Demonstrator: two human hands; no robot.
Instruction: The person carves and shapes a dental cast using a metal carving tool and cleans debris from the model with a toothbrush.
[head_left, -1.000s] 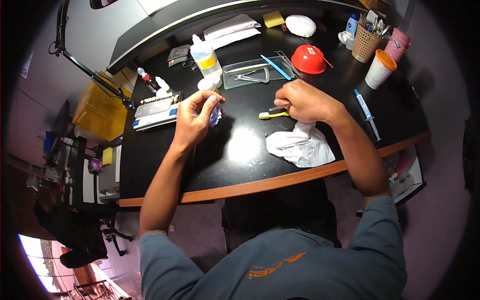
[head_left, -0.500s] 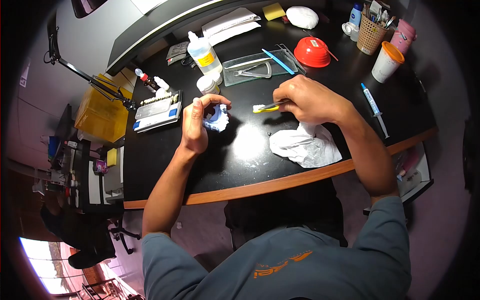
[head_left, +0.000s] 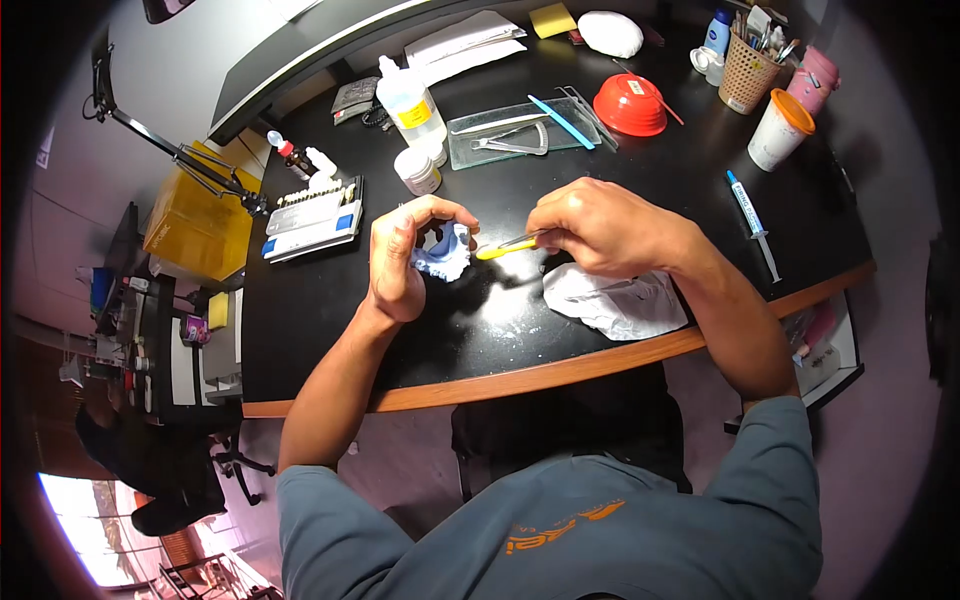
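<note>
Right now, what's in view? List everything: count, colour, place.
dental cast: one, blue, left hand
tools: two, yellow and grey, right hand
sheet: one, white, below right hand
glass slab: one, clear, middle
bottle: one, clear, left of slab
jar: one, white, below bottle
case: one, white, left
bowl: one, red, right of slab
basket: one, beige, far right
cup: one, white, near basket
flask: one, pink, behind cup
syringe: one, blue, below cup
papers: several, white, back
box: one, yellow, far left
desk: one, black, centre
sleeves: two, grey, bottom
hands: two, bare, above desk

Both forearms reach over the desk's front edge (head_left: pixel 520 377); left hand (head_left: pixel 398 258) curls, right hand (head_left: pixel 605 230) pinches, knuckles up.
</note>
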